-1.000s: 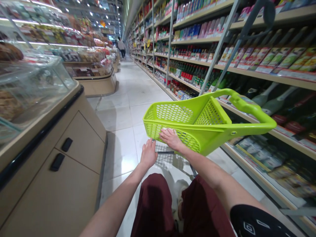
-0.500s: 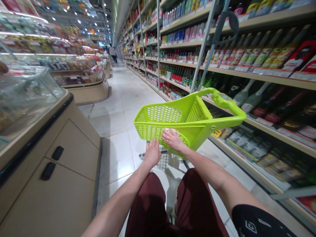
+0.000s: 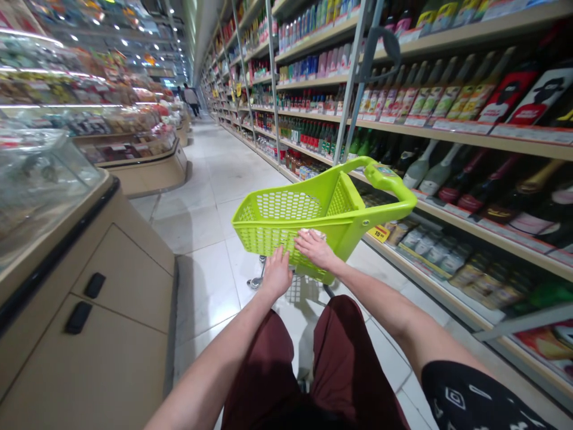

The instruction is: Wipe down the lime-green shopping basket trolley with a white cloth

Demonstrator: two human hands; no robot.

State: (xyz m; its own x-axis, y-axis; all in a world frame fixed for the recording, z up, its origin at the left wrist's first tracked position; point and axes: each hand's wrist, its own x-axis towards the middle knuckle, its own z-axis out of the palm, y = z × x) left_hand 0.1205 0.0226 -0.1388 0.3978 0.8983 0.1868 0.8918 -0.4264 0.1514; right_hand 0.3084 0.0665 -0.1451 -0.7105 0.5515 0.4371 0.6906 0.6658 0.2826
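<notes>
Supermarket aisle (image 3: 210,173), yellow tag (image 3: 379,233) reading 15, lime-green trolley basket (image 3: 286,206), left hand (image 3: 276,273), right hand (image 3: 314,249) open on its rim

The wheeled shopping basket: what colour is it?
The shopping basket is lime green, with honeycomb-holed mesh sides, best seen in the head view.

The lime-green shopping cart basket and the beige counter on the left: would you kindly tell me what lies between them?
In the head view, white floor tiles lie between the lime-green shopping cart basket and the beige counter.
</notes>
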